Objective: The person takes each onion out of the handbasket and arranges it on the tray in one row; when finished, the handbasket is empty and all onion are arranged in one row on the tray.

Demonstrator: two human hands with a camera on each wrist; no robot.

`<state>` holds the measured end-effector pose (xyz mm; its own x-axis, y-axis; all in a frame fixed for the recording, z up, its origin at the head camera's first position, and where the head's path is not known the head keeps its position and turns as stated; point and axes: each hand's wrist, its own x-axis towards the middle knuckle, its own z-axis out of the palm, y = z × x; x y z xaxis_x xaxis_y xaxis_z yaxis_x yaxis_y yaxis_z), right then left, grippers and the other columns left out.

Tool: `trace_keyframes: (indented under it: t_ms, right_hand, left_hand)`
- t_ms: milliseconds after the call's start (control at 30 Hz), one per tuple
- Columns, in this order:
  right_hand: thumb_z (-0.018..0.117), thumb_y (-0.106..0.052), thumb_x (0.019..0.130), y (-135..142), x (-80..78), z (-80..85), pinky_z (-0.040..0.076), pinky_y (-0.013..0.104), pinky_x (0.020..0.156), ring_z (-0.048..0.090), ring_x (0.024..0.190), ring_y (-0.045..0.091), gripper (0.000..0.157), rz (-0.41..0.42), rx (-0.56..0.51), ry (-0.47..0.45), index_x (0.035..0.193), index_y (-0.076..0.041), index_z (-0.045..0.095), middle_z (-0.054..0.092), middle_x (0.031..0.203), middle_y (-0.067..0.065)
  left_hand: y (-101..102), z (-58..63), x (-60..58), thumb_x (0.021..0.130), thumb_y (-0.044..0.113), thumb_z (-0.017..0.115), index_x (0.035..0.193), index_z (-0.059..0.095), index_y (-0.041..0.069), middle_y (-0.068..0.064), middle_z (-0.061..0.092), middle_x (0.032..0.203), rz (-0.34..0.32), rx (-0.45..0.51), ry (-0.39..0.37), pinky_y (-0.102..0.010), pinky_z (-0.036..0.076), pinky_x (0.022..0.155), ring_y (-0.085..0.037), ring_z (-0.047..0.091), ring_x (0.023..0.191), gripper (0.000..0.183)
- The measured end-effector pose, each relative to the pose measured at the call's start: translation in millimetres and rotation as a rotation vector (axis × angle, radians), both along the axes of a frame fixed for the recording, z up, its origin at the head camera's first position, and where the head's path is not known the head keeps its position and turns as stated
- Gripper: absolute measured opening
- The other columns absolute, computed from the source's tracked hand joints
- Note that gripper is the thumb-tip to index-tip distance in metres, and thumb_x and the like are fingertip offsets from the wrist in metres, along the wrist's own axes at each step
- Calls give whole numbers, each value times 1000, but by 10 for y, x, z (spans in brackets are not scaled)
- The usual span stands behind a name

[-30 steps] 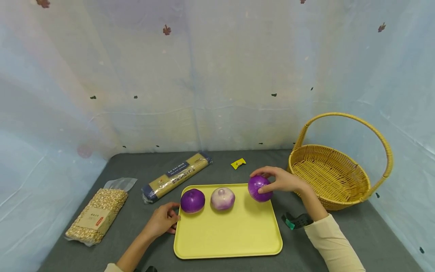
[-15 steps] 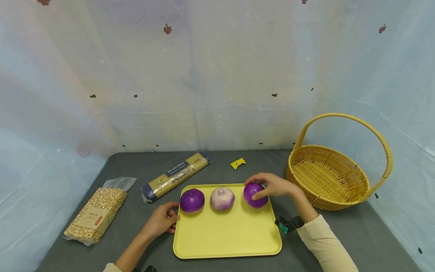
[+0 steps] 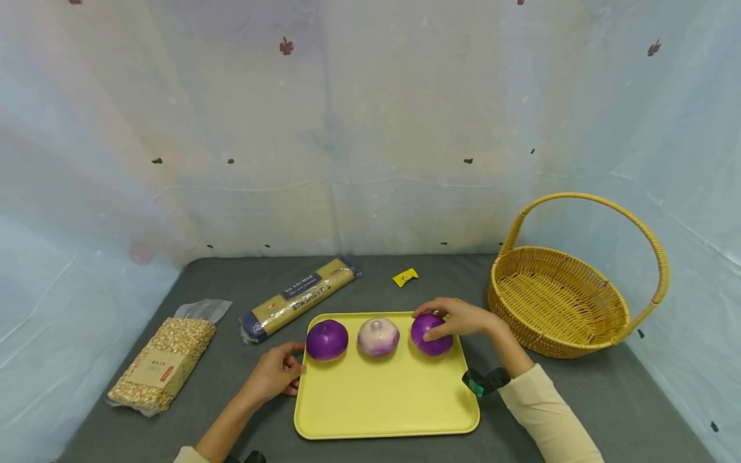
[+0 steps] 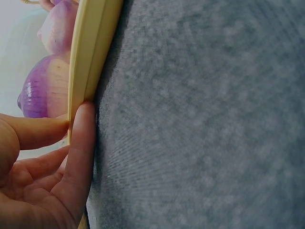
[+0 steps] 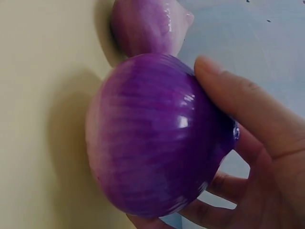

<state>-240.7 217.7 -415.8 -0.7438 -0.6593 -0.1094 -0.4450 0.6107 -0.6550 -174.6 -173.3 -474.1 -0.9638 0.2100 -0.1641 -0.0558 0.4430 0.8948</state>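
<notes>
My right hand (image 3: pixel 463 317) holds a purple onion (image 3: pixel 431 335) from above, over the back right corner of the yellow tray (image 3: pixel 386 399). In the right wrist view the thumb and fingers curl round this glossy onion (image 5: pixel 147 138). A pale, purple-tinged onion (image 3: pixel 379 337) sits on the tray at the back middle, and a dark purple onion (image 3: pixel 327 341) at the back left. At the tray's left edge is my left hand (image 3: pixel 272 373). The left wrist view shows its thumb and a finger pinching the tray's rim (image 4: pixel 90 52), thumb on the inside.
A wicker basket (image 3: pixel 556 308) with a tall handle stands right of the tray. Behind the tray lie a spaghetti packet (image 3: pixel 301 299) and a small yellow wrapped candy (image 3: pixel 405 277). A clear bag of pale grains (image 3: pixel 164 363) lies at the left on the grey table (image 3: pixel 243 444).
My right hand has moved left and slightly down with the purple onion, from beyond the tray's right back corner to over the tray. The left hand stays at the tray's edge.
</notes>
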Motion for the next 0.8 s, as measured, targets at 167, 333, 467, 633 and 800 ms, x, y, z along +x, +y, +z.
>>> trace_keyframes:
  t_ms: [167, 333, 467, 633, 800]
  right_hand:
    - [70, -33, 84, -14, -9, -24, 47, 45, 91, 52, 111, 29, 50, 7, -9, -26, 125, -8, 58, 56, 122, 5]
    - [70, -31, 84, -18, -13, -37, 47, 47, 91, 52, 112, 32, 49, 13, -15, -41, 125, -7, 57, 55, 124, 7]
    - [69, -31, 84, -20, -9, -38, 47, 47, 91, 52, 112, 32, 49, 16, -6, -38, 125, -7, 57, 55, 124, 7]
    - [68, -31, 85, -25, -4, -38, 47, 47, 91, 52, 112, 31, 49, 13, 0, -35, 126, -7, 57, 55, 124, 8]
    - [67, -31, 86, -33, -3, -49, 47, 46, 90, 52, 112, 31, 48, 11, -6, -37, 127, -7, 56, 55, 123, 8]
  left_hand:
    - [-5, -11, -3, 85, -2, 61, 122, 52, -7, -10, 53, 73, 2, -6, 4, -32, 56, 46, -16, 59, 53, 39]
    - [2, -16, -11, 85, -3, 61, 123, 52, -6, -10, 53, 73, 10, -7, -4, -32, 56, 46, -17, 58, 53, 39]
    - [2, -16, -7, 85, -2, 61, 123, 51, -7, -10, 53, 73, 3, -13, 7, -31, 56, 46, -17, 58, 53, 39]
    - [3, -15, -8, 85, -2, 60, 123, 52, -6, -10, 52, 73, 2, -16, 13, -31, 55, 46, -18, 58, 53, 39]
    - [4, -4, 3, 86, -2, 61, 123, 51, -6, -10, 52, 73, -3, -16, 11, -32, 55, 46, -18, 58, 53, 39]
